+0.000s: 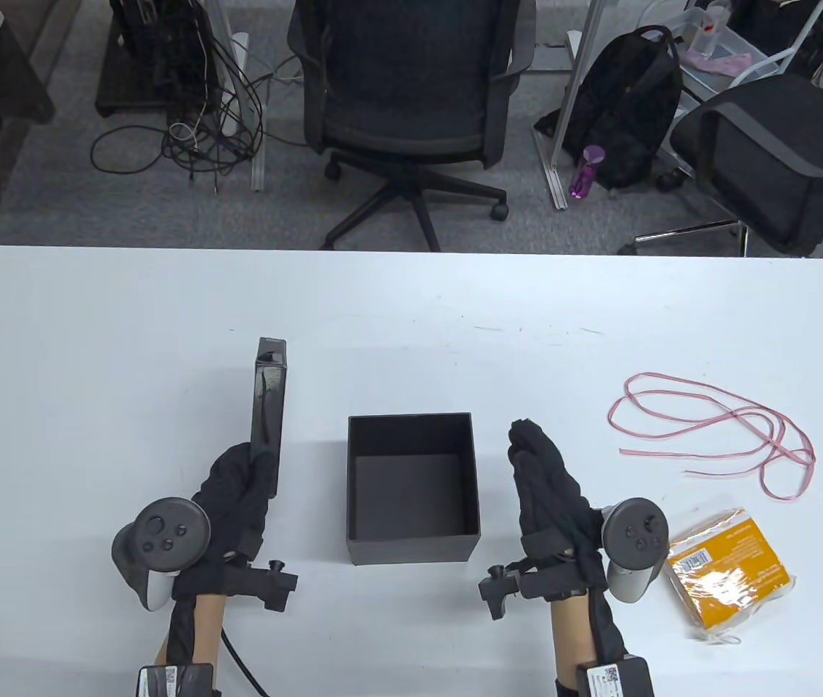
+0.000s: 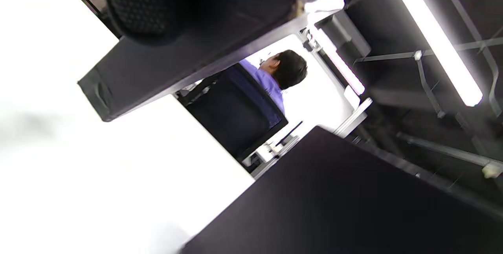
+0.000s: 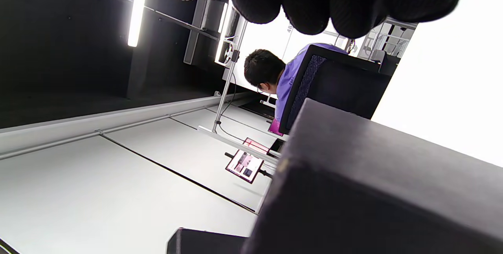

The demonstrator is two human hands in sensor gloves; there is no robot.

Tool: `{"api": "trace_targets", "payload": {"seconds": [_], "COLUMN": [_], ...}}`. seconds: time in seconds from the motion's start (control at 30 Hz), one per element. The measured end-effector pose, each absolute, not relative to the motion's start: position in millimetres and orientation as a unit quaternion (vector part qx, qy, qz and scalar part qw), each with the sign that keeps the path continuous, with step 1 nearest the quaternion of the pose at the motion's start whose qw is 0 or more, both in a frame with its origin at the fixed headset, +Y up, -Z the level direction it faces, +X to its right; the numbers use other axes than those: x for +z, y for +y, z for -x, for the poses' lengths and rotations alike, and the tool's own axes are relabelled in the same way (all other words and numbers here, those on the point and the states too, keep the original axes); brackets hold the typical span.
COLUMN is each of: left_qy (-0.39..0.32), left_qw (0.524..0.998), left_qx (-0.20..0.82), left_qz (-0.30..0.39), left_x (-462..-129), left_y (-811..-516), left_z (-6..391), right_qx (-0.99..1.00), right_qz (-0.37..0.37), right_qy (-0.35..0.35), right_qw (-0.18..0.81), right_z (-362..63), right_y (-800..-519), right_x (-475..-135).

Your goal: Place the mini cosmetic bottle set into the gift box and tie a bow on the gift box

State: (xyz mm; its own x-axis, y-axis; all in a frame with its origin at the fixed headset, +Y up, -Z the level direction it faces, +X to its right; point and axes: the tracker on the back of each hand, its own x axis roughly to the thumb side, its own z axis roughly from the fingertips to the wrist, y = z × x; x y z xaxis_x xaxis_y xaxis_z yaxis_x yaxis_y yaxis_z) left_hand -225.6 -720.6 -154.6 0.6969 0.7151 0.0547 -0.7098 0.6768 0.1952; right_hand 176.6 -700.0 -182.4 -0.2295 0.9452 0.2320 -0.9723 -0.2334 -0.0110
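Open matte black square gift box (image 1: 411,488) mid-table. Left hand (image 1: 237,483) grips black lid (image 1: 268,414) on edge, left of box. Right hand (image 1: 545,479) flat, fingers straight, just right. Orange plastic-wrapped packet (image 1: 731,577) and thin pink ribbon (image 1: 716,428) further right, bare tabletop between.

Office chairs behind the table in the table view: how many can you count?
2: one office chair behind the table's middle, another at the far right. Others may sit out of frame.

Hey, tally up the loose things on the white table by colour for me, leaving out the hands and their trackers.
Black: 2, the open gift box and its lid, which the left hand holds on edge.
Pink: 1, the ribbon.
Orange: 1, the wrapped packet.
Total: 4
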Motion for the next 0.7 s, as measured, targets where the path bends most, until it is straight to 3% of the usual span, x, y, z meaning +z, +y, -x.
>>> {"api": "trace_targets", "payload": {"seconds": [0.33, 0.7], "left_qy": [0.046, 0.015], "left_qw": [0.995, 0.999], "left_qx": [0.076, -0.044], "left_qz": [-0.055, -0.004], "left_x": [-158.5, -158.0], "left_y": [-743.2, -769.4], "left_z": [203.7, 178.5], "right_qx": [0.791, 0.797], "right_qz": [-0.086, -0.088], "right_qy": [-0.063, -0.051], "right_qw": [0.603, 0.595], "right_z": [-174.5, -171.0], "right_y": [-703.0, -705.9], "right_x": [-182.8, -183.6]}}
